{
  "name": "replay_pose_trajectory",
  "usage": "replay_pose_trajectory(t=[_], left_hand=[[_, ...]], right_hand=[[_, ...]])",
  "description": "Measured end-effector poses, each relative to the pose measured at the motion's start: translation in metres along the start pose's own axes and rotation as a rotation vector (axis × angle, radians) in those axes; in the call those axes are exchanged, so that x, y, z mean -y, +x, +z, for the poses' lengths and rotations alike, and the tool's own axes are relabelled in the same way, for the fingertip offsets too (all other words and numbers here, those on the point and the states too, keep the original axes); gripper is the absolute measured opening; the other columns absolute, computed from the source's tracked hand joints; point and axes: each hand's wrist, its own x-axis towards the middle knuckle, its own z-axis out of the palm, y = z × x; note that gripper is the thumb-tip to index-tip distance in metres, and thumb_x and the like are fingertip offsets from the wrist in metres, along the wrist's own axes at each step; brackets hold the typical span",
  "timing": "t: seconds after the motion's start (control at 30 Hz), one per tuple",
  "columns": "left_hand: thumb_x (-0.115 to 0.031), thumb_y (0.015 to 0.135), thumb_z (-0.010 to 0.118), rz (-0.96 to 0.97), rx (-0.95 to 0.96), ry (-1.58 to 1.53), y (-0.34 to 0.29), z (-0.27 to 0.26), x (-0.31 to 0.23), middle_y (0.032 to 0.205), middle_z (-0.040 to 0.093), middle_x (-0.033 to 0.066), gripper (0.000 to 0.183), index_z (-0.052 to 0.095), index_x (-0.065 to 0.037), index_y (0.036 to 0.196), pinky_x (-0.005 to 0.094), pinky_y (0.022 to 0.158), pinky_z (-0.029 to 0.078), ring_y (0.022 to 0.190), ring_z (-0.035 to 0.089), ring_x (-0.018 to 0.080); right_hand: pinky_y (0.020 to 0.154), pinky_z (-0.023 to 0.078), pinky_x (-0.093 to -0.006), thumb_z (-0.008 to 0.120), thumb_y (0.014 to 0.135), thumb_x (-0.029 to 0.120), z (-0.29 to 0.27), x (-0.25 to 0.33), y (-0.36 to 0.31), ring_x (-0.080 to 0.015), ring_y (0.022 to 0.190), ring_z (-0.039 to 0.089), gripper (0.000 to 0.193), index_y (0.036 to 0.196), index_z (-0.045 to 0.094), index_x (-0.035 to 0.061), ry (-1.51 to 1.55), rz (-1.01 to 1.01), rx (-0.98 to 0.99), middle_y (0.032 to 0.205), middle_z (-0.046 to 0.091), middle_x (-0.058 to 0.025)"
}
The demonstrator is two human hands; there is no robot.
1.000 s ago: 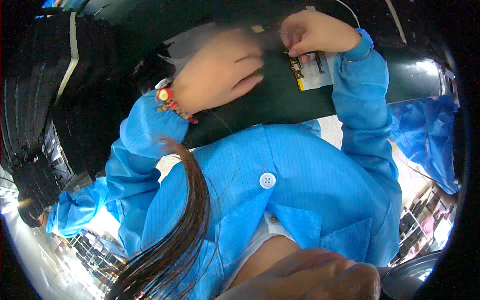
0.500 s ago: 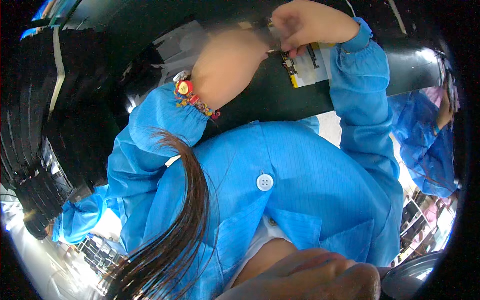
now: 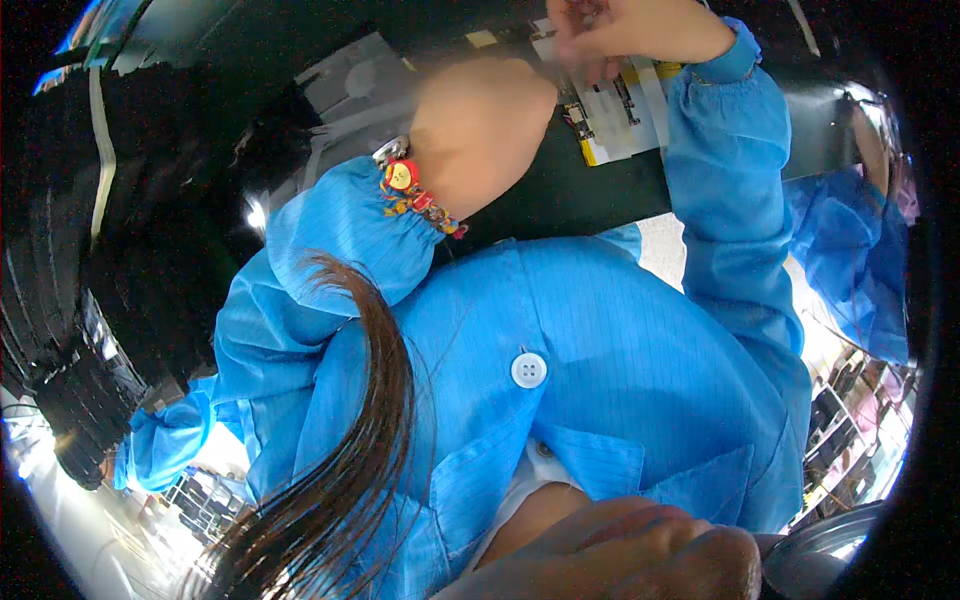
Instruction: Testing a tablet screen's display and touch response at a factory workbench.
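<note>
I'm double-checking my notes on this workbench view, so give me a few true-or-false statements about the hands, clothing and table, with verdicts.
1. A bracelet with red pieces is at the wrist of the left hand. True.
2. The right hand rests in the person's lap. False: it is over the table, by the far end of a flat part with a yellow corner.
3. Both sleeves are blue. True.
4. The large jacket button is black. False: it is white.
5. The table is bright white. False: its surface is dark.
</note>
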Motion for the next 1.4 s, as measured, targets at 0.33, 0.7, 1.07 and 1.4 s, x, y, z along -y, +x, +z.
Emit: replay_pose_trajectory(t=[0.33,0.7,1.07,1.4], left_hand=[[-0.022,0.077,0.062,-0.007,-0.021,-0.007,-0.001,0.001,0.002,0.073,0.060,0.0083,0.015,0.065,-0.007,0.076,0.0381,0.063,0.049,0.072,0.060,0.0271],[-0.022,0.077,0.062,-0.017,0.002,0.016,0.000,-0.003,0.000,0.074,0.061,0.0098,0.017,0.064,-0.005,0.075,0.0386,0.064,0.050,0.071,0.061,0.0282],[-0.021,0.076,0.062,-0.037,0.038,0.008,0.001,-0.003,-0.001,0.074,0.060,0.0096,0.016,0.064,-0.005,0.074,0.0392,0.064,0.050,0.072,0.061,0.0284],[-0.020,0.076,0.061,-0.026,0.024,-0.024,0.000,-0.002,-0.001,0.074,0.060,0.0097,0.015,0.063,-0.005,0.073,0.0388,0.064,0.050,0.072,0.060,0.0281]], right_hand=[[0.061,0.047,-0.0302,0.064,0.076,0.016,0.001,0.000,0.002,-0.0162,0.068,0.059,0.017,0.084,0.060,0.0008,-0.439,-0.086,0.006,0.073,0.063,-0.0087],[0.058,0.045,-0.0305,0.064,0.073,0.015,0.005,-0.002,0.003,-0.0172,0.063,0.057,0.016,0.081,0.060,0.0009,-0.425,-0.073,0.037,0.069,0.060,-0.0087],[0.056,0.044,-0.0327,0.068,0.068,0.013,0.014,0.005,0.003,-0.0198,0.060,0.056,0.017,0.076,0.060,0.0015,-0.496,-0.028,-0.046,0.065,0.058,-0.0091],[0.055,0.042,-0.0344,0.068,0.069,0.014,0.020,0.006,0.001,-0.0214,0.059,0.054,0.016,0.073,0.058,0.0025,-0.567,0.007,-0.070,0.063,0.056,-0.0095]])
